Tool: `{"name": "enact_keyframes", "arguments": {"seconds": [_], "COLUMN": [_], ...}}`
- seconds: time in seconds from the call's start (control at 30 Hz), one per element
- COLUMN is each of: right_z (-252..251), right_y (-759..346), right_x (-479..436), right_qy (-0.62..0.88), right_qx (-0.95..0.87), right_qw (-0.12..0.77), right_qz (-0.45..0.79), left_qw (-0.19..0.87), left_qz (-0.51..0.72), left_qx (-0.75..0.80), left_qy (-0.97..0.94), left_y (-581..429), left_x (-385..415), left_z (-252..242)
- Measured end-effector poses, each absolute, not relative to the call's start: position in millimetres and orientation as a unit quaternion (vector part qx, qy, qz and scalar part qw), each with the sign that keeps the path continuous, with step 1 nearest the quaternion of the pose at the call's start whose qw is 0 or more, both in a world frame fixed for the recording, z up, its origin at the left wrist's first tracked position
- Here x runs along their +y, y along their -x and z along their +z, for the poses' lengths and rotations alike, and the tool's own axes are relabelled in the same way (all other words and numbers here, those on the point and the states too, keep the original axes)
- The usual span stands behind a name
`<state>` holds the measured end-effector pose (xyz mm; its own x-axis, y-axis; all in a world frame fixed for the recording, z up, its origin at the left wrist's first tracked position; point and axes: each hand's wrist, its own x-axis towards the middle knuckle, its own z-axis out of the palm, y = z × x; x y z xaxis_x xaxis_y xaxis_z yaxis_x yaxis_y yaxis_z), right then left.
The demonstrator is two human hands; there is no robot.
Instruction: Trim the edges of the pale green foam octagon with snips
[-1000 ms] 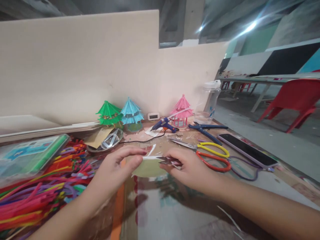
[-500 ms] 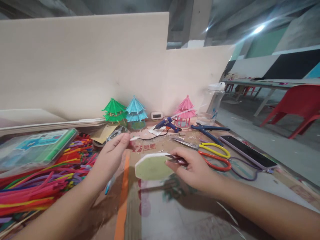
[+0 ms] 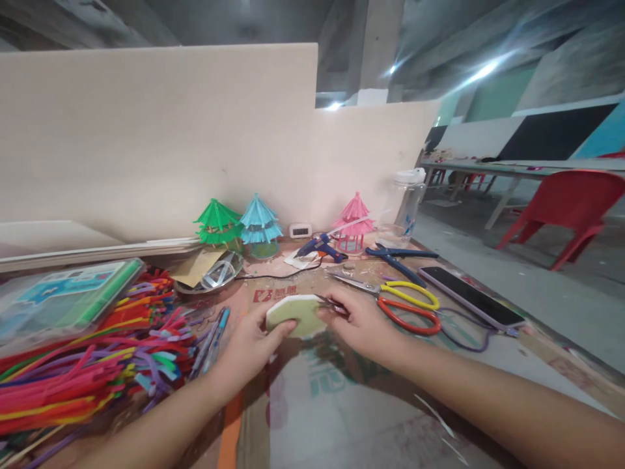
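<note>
A pale green, eight-sided foam board (image 3: 293, 311) with a white edge is held up between both hands over the work surface. My left hand (image 3: 256, 335) grips its left side, thumb lying on the green face. At its right side, my right hand (image 3: 361, 322) pinches a small dark pointed tool (image 3: 334, 305), whose tip reaches the board's upper right edge. The fingers hide most of this tool, so its kind is unclear. Scissors (image 3: 395, 303) with yellow and orange handles lie just beyond my right hand.
Colourful pipe cleaners (image 3: 97, 365) and a plastic case (image 3: 68, 299) lie at left. Pens (image 3: 212, 342) sit beside a metal dish (image 3: 219, 277). Behind are green (image 3: 217, 221), blue (image 3: 261, 225) and pink (image 3: 355, 221) model pavilions, a glue gun (image 3: 322, 246), pliers (image 3: 398, 257) and a phone (image 3: 471, 296).
My left hand has come down and right from above the table, where it pinched a small white piece, and now grips the board. My right hand still holds the dark tool. The view shifted slightly.
</note>
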<state>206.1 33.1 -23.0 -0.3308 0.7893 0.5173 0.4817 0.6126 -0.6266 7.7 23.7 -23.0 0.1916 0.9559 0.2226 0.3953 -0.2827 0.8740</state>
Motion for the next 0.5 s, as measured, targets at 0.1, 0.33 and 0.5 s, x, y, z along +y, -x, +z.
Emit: {"name": "enact_keyframes", "arguments": {"seconds": [0.1,0.33,0.5], "right_z": [-25.3,-44.8,-44.6], "right_y": [-213.6,-210.8,-210.3], "right_x": [35.8,46.6,56.2], "right_qy": [0.349,0.382,0.45], "right_qx": [-0.824,-0.781,-0.753], "right_qw": [0.421,0.473,0.451], "right_qz": [0.145,0.141,0.166], "left_qw": [0.299,0.267,0.255], "left_qz": [0.42,0.399,0.405], "left_qx": [0.516,0.507,0.493], "left_qy": [-0.684,-0.716,-0.727], "left_y": [-3.8,4.0,4.1], "left_x": [28.3,37.2,36.6], "left_z": [-33.9,-45.6,-48.7]}}
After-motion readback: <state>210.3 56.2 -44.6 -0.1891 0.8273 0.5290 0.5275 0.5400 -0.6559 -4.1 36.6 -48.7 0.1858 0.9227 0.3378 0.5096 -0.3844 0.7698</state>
